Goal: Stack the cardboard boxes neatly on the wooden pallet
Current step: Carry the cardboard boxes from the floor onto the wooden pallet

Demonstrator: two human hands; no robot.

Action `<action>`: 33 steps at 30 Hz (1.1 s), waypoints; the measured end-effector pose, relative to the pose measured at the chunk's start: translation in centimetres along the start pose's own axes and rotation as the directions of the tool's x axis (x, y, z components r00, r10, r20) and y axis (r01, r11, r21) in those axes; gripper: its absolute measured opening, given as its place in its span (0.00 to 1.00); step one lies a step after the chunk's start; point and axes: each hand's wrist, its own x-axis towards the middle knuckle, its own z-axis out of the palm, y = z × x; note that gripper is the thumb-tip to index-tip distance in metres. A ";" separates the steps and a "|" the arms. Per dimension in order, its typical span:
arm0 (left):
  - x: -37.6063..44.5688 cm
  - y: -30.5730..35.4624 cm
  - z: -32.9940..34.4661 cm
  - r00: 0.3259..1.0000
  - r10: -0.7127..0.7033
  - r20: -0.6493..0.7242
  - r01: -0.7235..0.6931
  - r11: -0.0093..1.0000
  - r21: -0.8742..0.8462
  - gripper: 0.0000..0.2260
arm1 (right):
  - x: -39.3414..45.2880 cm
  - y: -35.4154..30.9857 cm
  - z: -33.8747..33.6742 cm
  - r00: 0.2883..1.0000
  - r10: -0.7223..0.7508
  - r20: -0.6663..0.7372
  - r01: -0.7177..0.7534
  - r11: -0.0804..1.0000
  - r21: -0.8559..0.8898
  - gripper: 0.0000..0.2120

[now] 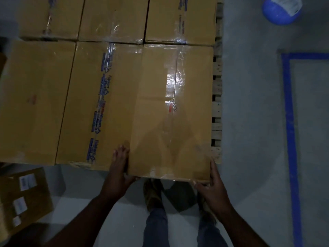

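while the front right box (172,111) is lying on the top layer at the pallet's near right corner, a person is gripping it from both sides. its long axis is running straight away from the person, and its near end is overhanging the row's front edge slightly toward the feet, so by my reading the coming move is a push forward to bring it flush with the taped box (99,104) touching its left side. the left hand (119,173) is lying along the box's left wall, fingers stretched forward into the seam between the two boxes, thumb hooking under the near corner. the right hand (211,184) is cupping the near right corner, fingers curling round the bottom edge, palm against the side wall. both hands are sitting at the near end, about equally close, forearms reaching in from below. beyond, a further row of boxes (114,16) is filling the far side, and the wooden pallet (217,111) is showing its slat ends just right of the held box. a labelled carton (23,196) is sitting on the floor at lower left, blue floor tape (290,122) is marking the concrete at right, and a blue round object (281,9) is resting well apart at upper right.
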 end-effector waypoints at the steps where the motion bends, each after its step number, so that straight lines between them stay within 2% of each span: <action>1: 0.2 0.3 0.2 1.000 0.005 -0.015 -0.005 1.000 0.021 0.49 | 0.4 -0.2 0.1 1.000 -0.014 0.025 0.015 0.999 -0.043 0.48; 4: 0.6 0.7 0.8 1.000 0.014 -0.016 -0.012 0.994 0.113 0.48 | 1.5 -0.4 0.6 0.991 -0.118 0.063 0.131 0.955 -0.266 0.53; 7: 1.0 0.9 1.0 1.000 0.021 -0.001 -0.020 0.972 0.234 0.51 | 2.2 0.2 1.0 0.988 -0.140 0.058 0.151 0.883 -0.444 0.50; 10: 1.2 0.7 1.1 1.000 0.029 0.002 -0.028 0.946 0.322 0.49 | 2.3 0.9 1.1 0.987 -0.151 0.059 0.160 0.842 -0.514 0.49; 14: 1.4 0.3 1.4 0.999 0.034 0.007 -0.034 0.927 0.374 0.46 | 2.6 1.8 1.2 0.966 -0.247 0.079 0.246 0.774 -0.584 0.52; 16: 1.4 0.2 1.6 1.000 0.028 0.006 -0.028 0.924 0.381 0.46 | 2.6 1.9 1.6 0.963 -0.266 0.051 0.243 0.765 -0.597 0.52; 20: 1.3 0.4 1.6 0.999 0.033 0.029 -0.041 0.925 0.377 0.46 | 2.5 1.4 1.8 0.973 -0.227 0.044 0.193 0.691 -0.697 0.52; 23: 1.2 1.3 0.7 0.997 -0.005 0.071 -0.019 0.943 0.333 0.46 | 1.7 -0.6 1.8 0.996 -0.071 0.059 0.089 0.580 -0.810 0.57; 24: 0.9 2.0 0.2 0.997 0.000 0.081 -0.024 0.954 0.298 0.44 | 1.0 -1.7 2.1 0.997 -0.049 0.062 0.079 0.574 -0.815 0.57; 26: -0.4 4.3 -1.0 0.999 0.012 0.036 -0.019 0.981 0.192 0.38 | -1.0 -4.5 2.8 0.986 -0.134 0.102 0.166 0.667 -0.726 0.50; 28: -3.3 8.1 -2.7 0.997 0.016 -0.070 -0.013 0.999 0.037 0.31 | -4.2 -7.7 3.4 0.964 -0.241 0.112 0.262 0.793 -0.550 0.41; 30: -6.8 11.6 -4.3 0.988 0.037 -0.153 -0.054 0.993 -0.109 0.25 | -7.7 -10.8 3.6 0.955 -0.284 0.089 0.296 0.871 -0.392 0.32; 33: -14.7 15.3 -7.3 0.977 0.020 -0.211 -0.078 0.959 -0.273 0.18 | -14.3 -15.1 3.2 0.944 -0.317 0.094 0.330 0.893 -0.306 0.19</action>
